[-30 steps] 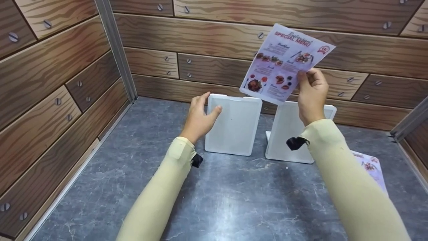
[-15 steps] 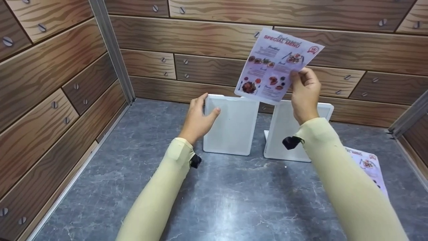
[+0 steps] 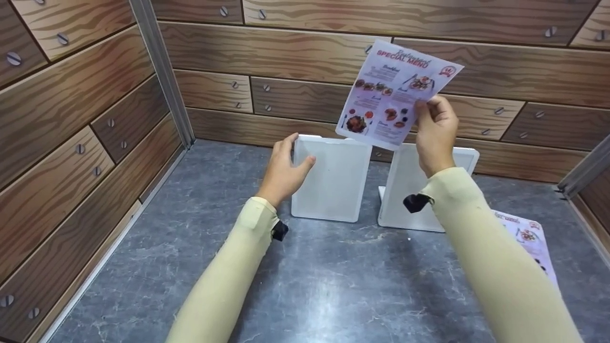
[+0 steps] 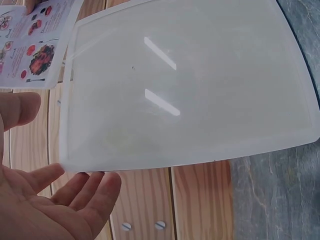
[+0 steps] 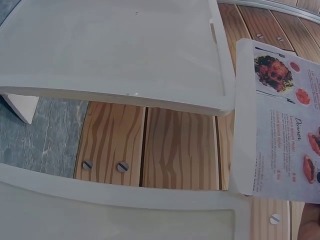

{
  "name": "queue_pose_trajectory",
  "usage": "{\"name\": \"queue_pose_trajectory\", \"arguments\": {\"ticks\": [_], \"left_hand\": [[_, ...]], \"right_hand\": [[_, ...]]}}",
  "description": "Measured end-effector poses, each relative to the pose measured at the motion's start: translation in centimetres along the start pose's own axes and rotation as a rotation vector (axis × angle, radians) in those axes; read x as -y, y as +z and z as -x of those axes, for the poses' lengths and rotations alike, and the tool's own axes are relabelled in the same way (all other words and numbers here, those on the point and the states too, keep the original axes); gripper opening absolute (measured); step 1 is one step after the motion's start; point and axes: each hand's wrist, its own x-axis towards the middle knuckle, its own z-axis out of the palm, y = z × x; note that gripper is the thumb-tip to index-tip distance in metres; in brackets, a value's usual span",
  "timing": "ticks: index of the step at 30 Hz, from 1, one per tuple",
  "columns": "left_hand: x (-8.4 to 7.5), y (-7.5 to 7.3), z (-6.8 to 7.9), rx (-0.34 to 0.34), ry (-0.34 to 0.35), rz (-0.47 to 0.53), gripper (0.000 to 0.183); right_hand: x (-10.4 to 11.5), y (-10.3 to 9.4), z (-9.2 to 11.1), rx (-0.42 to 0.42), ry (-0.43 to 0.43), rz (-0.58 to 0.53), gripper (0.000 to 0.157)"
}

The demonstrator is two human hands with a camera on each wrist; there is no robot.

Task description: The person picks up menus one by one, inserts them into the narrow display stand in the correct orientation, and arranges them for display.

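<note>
Right hand (image 3: 436, 136) pinches menu card (image 3: 393, 93) by right edge, above left stand (image 3: 331, 178) and right stand (image 3: 404, 178). Card probably light, bendable; edges suit grip. Left hand (image 3: 283, 174) spread, fingertips at left stand's left edge; contact unclear.

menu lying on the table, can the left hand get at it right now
Probably not easily: the right forearm partly covers that menu, and the left hand is at the left white stand.

back wall (image 3: 305, 57): plank-patterned | corner post (image 3: 163, 71): grey metal | tabletop (image 3: 143, 257): grey, marbled
</note>
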Motion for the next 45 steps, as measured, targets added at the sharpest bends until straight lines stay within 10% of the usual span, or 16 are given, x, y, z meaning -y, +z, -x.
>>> {"name": "queue_pose_trajectory", "arguments": {"ticks": [39, 45], "left_hand": [[-0.4, -0.3, -0.5, -0.009, 0.006, -0.036, 0.066], [-1.9, 0.1, -1.5, -0.111, 0.126, -0.172, 0.051]], "right_hand": [[-1.1, 0.7, 0.1, 0.046, -0.039, 0.074, 0.010], [-0.8, 1.0, 0.2, 0.069, -0.012, 0.055, 0.011]]}}
